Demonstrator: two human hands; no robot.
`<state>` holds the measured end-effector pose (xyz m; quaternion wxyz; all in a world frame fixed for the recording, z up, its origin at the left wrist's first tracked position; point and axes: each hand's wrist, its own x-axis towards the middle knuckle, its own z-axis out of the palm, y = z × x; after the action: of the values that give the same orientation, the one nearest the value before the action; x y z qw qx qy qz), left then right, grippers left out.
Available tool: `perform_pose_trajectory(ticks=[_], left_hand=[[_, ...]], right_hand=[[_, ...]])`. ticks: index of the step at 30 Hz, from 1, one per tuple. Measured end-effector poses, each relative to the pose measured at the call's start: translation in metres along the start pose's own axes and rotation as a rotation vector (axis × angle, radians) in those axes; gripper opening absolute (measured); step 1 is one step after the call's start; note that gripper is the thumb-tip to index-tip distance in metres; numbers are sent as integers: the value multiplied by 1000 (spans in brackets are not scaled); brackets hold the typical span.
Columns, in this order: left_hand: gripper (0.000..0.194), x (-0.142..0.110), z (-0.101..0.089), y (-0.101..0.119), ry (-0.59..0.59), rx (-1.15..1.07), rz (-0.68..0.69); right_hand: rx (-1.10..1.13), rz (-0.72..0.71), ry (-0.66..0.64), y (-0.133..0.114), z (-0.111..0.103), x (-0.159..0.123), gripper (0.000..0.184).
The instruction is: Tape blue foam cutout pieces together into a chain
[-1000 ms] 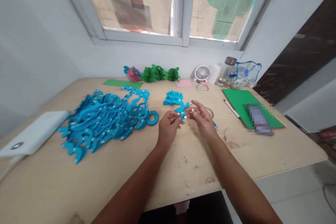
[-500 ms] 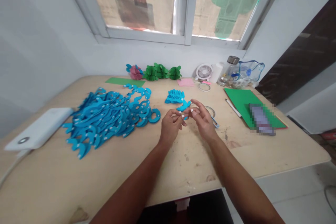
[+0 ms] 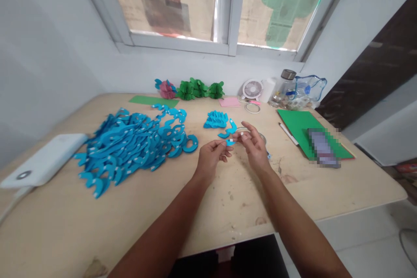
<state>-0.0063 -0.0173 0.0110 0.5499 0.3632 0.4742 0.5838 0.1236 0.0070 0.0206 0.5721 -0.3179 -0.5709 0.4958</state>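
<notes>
My left hand [image 3: 213, 156] pinches a small blue paper piece [image 3: 230, 142] that has a white square on it. My right hand [image 3: 256, 145] is close by on the right, thumb and fingers drawn together around the piece's far end. A tiny white bit shows at its thumb tip; whether it is a scrap or the nail is unclear. Just beyond my hands lies a curved blue paper strip [image 3: 232, 127], beside a row of folded blue pieces [image 3: 215, 119]. A large heap of blue paper rings and arcs [image 3: 130, 143] with white squares spreads on the left.
On the table [image 3: 146, 217], a white power bank [image 3: 45, 160] with a cable lies left. Green paper flowers [image 3: 197, 89], a small fan [image 3: 252, 90] and a bottle [image 3: 285, 87] line the back. A green sheet [image 3: 298, 128], a pen [image 3: 288, 134] and a blurred phone-like object [image 3: 323, 147] are right.
The blue piece between my fingers shows more clearly now. My right hand has lifted and shifted slightly, exposing more of the curved blue strip behind it. The view has moved a little.
</notes>
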Motion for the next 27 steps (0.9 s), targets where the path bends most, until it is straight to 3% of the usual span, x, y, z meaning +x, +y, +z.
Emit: perform_pose_trajectory(ticks=[13, 27], left_hand=[[24, 0, -2, -1, 20, 5, 20], [21, -1, 2, 1, 81, -7, 54]], right_hand=[[-90, -46, -72, -6, 7, -5, 40], [-302, -130, -57, -3, 7, -7, 39]])
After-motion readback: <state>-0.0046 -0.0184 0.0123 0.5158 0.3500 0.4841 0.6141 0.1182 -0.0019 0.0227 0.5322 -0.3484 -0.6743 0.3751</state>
